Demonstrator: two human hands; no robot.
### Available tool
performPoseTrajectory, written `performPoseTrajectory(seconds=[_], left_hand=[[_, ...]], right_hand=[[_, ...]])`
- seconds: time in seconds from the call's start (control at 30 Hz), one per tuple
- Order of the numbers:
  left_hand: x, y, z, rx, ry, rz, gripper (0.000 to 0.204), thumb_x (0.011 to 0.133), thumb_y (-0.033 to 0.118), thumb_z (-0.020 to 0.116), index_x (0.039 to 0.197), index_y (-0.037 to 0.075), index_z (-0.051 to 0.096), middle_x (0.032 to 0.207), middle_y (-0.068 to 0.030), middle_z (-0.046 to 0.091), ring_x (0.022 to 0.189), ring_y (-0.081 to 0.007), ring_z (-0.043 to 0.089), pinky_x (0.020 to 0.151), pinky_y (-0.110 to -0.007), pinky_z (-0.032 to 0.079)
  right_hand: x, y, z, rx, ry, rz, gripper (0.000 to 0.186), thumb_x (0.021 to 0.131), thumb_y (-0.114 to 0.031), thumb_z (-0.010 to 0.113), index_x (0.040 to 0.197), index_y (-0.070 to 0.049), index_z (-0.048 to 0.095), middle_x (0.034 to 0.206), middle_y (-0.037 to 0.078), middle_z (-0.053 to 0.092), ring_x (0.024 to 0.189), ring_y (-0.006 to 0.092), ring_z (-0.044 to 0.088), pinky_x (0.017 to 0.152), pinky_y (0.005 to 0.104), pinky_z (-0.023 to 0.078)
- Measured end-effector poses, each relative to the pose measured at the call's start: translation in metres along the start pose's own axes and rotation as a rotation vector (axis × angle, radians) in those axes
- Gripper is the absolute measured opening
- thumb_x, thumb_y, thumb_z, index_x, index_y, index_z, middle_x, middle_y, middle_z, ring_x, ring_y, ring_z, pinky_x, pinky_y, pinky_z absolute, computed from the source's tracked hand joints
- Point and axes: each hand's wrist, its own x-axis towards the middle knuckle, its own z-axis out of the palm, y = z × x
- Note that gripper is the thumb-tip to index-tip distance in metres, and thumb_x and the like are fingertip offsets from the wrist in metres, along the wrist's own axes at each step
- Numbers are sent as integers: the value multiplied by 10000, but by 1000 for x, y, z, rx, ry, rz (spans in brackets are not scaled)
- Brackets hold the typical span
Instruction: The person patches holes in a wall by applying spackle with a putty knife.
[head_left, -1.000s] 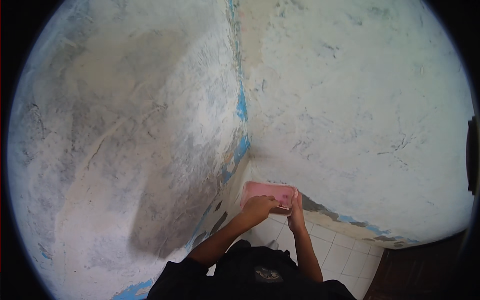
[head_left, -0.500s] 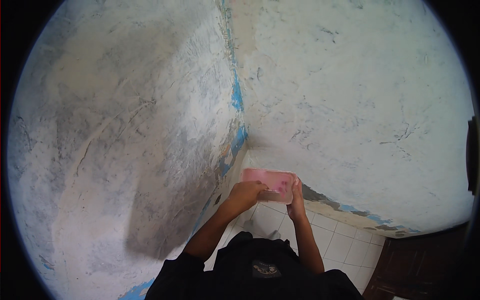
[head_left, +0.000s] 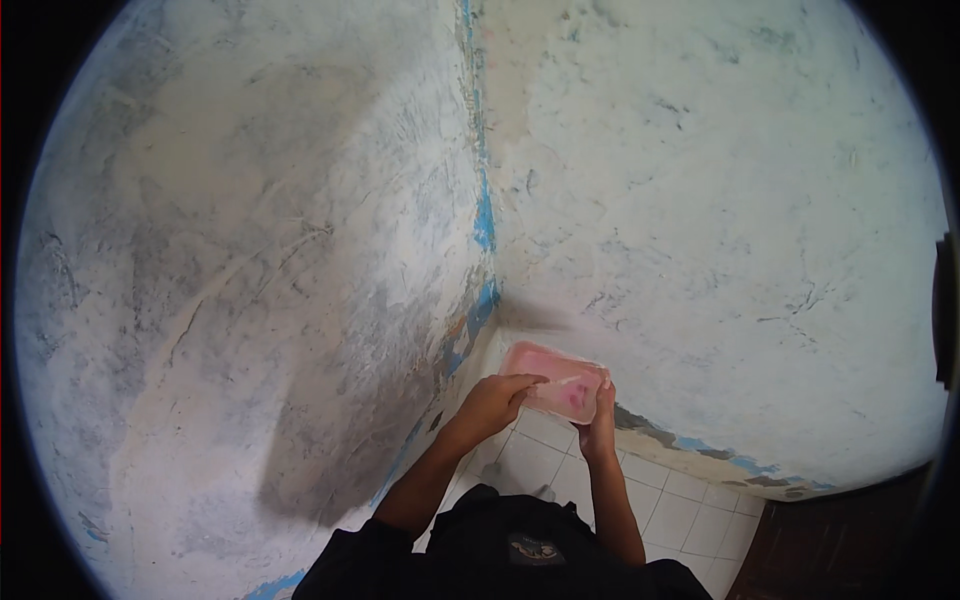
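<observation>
A shallow pink rectangular plastic tray (head_left: 545, 400) is held in front of me near the corner of the room. It has a pale smear and brighter pink spots on its inside. My right hand (head_left: 598, 420) grips its right end, thumb up along the rim. Over the tray's left part reaches my left hand (head_left: 495, 403), its fingers pinched together. A thin pale streak shows by those fingertips; whether it is a tool in the fingers or paste in the tray, I cannot make out.
Two patchy, plastered walls meet in a corner (head_left: 484, 215) with flaking blue paint. White floor tiles (head_left: 545, 465) lie below the tray. A dark brown wooden door or panel (head_left: 830, 545) stands at the lower right.
The tray has turned slightly, its right end now lower, and sits a little further right in view. My left fingers have shifted a little over it. The whole view has moved slightly.
</observation>
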Motion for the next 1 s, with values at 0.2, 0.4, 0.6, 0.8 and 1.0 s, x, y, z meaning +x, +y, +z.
performPoseTrajectory(seconds=[0.2, 0.4, 0.6, 0.8, 1.0], left_hand=[[20, -21, -3, -424, 279, -157, 208, 1010, 120, 618, 1158, -11, 681, 885, -143, 719, 829, -159, 667, 779, -287, 511], [78, 8, -24, -836, 732, -37, 216, 1023, 101, 614, 1168, -52, 660, 962, -71, 707, 859, -91, 617, 790, -261, 501], [166, 30, -34, -162, 1134, 462, 372, 984, -28, 560, 1355, -41, 590, 1340, -259, 628, 1142, -276, 681, 1013, -389, 534], [190, 26, 21, 218, 1051, 456, 612, 814, -197, 551, 1400, -20, 573, 1427, -305, 534, 1353, -432, 508, 1104, -475, 465], [121, -15, 41, -156, 700, 472, 623, 807, -242, 486, 1376, -15, 602, 1404, -268, 580, 1287, -394, 596, 1015, -426, 545]], right_hand=[[7, -4, -11, 26, 58, 9, 663, 1039, -596, 468, 1544, -212, 275, 1476, 94, 446, 1318, 262, 497, 955, 448, 519], [3, -18, -15, 25, 71, -35, 715, 1017, -646, 465, 1550, -214, 264, 1496, 107, 415, 1328, 287, 488, 961, 472, 518], [-7, -10, -26, 14, 89, -40, 727, 1013, -648, 470, 1562, -224, 253, 1485, 96, 421, 1325, 282, 480, 947, 475, 530], [-11, 1, -34, 15, 121, 6, 730, 1010, -651, 475, 1562, -224, 261, 1494, 95, 407, 1329, 288, 466, 969, 499, 514], [-9, 1, -48, -5, 141, 15, 750, 1003, -653, 491, 1572, -232, 242, 1525, 102, 364, 1363, 301, 415, 992, 555, 485]])
